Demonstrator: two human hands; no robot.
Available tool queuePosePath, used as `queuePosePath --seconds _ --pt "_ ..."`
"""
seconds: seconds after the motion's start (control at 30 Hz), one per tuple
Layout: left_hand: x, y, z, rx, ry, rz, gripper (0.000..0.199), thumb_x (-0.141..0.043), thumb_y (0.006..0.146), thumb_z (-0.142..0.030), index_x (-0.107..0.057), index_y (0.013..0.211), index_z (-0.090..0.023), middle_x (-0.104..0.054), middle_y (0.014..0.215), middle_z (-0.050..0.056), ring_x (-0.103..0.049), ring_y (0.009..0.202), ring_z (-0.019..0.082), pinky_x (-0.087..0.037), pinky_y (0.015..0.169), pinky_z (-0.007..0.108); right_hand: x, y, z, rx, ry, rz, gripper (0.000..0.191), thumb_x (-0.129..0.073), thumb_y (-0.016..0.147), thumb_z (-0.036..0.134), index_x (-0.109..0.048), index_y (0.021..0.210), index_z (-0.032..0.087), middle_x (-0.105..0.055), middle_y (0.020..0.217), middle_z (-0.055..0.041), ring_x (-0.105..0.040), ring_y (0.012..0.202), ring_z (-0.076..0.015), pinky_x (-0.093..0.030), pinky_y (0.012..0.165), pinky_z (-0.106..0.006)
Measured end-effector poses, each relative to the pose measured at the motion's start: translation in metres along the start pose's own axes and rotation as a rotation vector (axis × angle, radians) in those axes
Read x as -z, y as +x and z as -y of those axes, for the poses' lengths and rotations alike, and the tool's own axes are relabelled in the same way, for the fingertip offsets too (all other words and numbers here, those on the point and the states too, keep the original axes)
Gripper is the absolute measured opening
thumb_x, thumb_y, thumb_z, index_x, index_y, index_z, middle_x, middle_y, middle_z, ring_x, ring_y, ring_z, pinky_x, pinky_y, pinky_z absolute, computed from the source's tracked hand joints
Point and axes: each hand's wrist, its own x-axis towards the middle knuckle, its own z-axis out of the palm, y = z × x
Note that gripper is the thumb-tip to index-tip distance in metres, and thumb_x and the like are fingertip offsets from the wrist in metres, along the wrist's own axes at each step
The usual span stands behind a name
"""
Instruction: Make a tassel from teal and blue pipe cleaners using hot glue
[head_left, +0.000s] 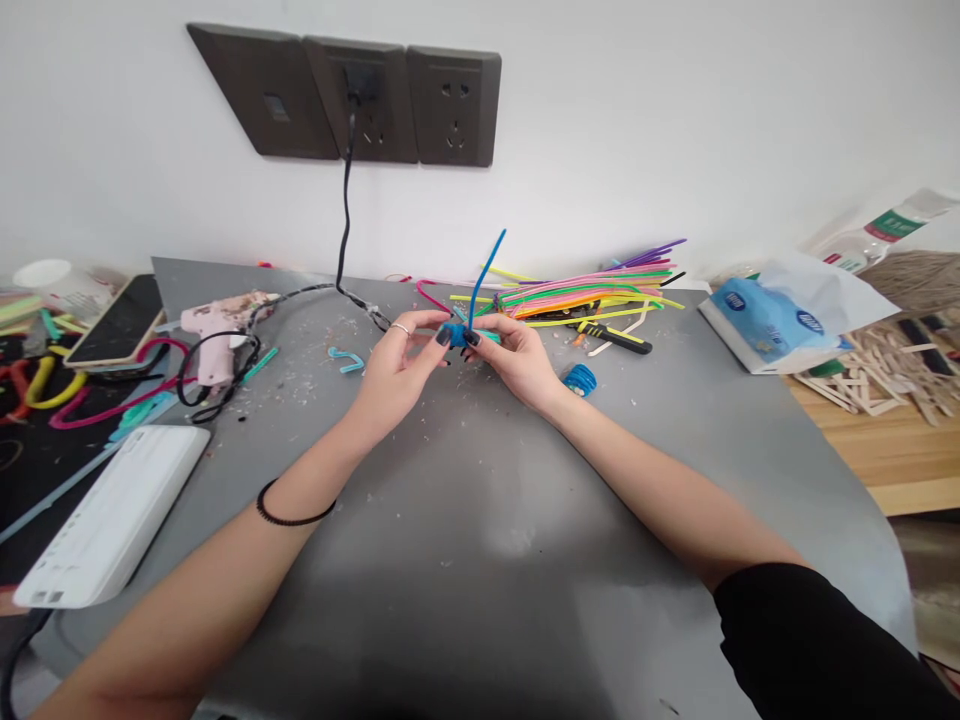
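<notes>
A small blue pipe-cleaner piece [457, 335] is pinched between both hands above the grey mat, with one blue end sticking up and slightly right. My left hand [405, 362] grips its left side with thumb and fingers. On the other side, my right hand [519, 362] holds it near the base of the upright end. A bit of turquoise shows by the right fingers. A wound blue coil [580, 379] lies on the mat just right of my right wrist. Behind the hands rests a bundle of coloured pipe cleaners [585, 294].
A pink glue gun [217, 345] with its black cord and a white power strip [112, 515] are at the left, near a phone [116, 320]. Yellow-black cutters [615, 337] lie behind right. A tissue pack [772, 315] and wooden sticks [862, 375] are far right.
</notes>
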Motion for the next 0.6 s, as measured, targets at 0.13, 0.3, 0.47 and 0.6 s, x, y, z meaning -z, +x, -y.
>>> queuePosePath --seconds 0.13,0.3,0.47,0.6 --pt "0.0055 0.004 -0.0003 0.214 -0.151 0.026 0.046 -0.08 0.092 -0.061 -0.071 0.109 -0.02 -0.075 0.104 0.007 -0.073 0.081 0.018 -0.067 0.078 0.035 -0.0015 -0.0017 -0.0007 0.08 -0.151 0.027 0.058 -0.094 0.073 0.07 -0.077 0.102 0.022 -0.077 0.101 -0.0031 -0.07 0.082 -0.0172 -0.064 0.078 -0.034" --pt "0.0074 0.0054 -0.0022 0.305 -0.22 0.071 0.056 -0.094 0.074 -0.066 -0.075 0.096 -0.019 -0.077 0.098 0.007 -0.074 0.085 0.02 -0.068 0.083 0.037 -0.0035 -0.0058 -0.0023 0.224 -0.344 0.064 0.038 -0.083 0.089 0.059 -0.079 0.1 0.023 -0.081 0.107 -0.0058 -0.073 0.103 -0.0228 -0.059 0.097 -0.039" --pt "0.0067 0.006 0.0013 0.347 -0.276 0.034 0.056 -0.103 0.062 -0.057 -0.078 0.092 -0.018 -0.078 0.099 0.007 -0.074 0.087 0.019 -0.068 0.091 0.04 -0.003 -0.0081 -0.0044 0.264 -0.433 0.085 0.031 -0.079 0.094 0.053 -0.079 0.102 0.023 -0.081 0.106 -0.0061 -0.071 0.098 -0.0232 -0.057 0.096 -0.04" --pt "0.0065 0.007 0.0041 0.361 -0.318 0.026 0.048 -0.104 0.063 -0.05 -0.078 0.089 -0.018 -0.078 0.095 0.006 -0.075 0.089 0.019 -0.068 0.094 0.04 -0.003 -0.0089 -0.0042 0.259 -0.462 0.065 0.029 -0.077 0.095 0.048 -0.077 0.108 0.022 -0.079 0.106 -0.0059 -0.07 0.102 -0.0236 -0.056 0.097 -0.039"
